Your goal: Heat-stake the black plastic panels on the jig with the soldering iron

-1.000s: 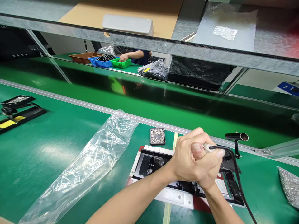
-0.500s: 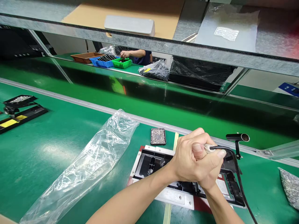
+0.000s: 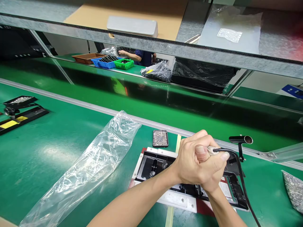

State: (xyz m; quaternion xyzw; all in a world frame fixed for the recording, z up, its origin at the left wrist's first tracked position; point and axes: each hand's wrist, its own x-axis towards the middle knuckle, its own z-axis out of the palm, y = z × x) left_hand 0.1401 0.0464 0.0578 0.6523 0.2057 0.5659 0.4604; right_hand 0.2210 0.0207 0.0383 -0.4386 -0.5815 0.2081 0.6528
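My two hands are clasped together over a black plastic part [image 3: 151, 164] that sits in a white fixture [image 3: 175, 199] on the green bench. My left hand [image 3: 189, 157] wraps over my right hand [image 3: 213, 171]; both are closed around a tool whose black cable [image 3: 241, 179] runs off toward the lower right. The tool's tip is hidden under my hands. A small black tray of silvery screws [image 3: 160, 138] lies just beyond the fixture.
A crumpled clear plastic bag [image 3: 92, 165] lies to the left. A black tool rest [image 3: 240, 140] stands at the right, a silvery bag [image 3: 293, 189] at the far right edge. Black trays [image 3: 19, 110] sit far left. A co-worker's arm [image 3: 129, 54] reaches over coloured bins [image 3: 111, 62] across the conveyor.
My hands have stayed in place on the tool. The co-worker's hand across the line has lifted away from the green bin.
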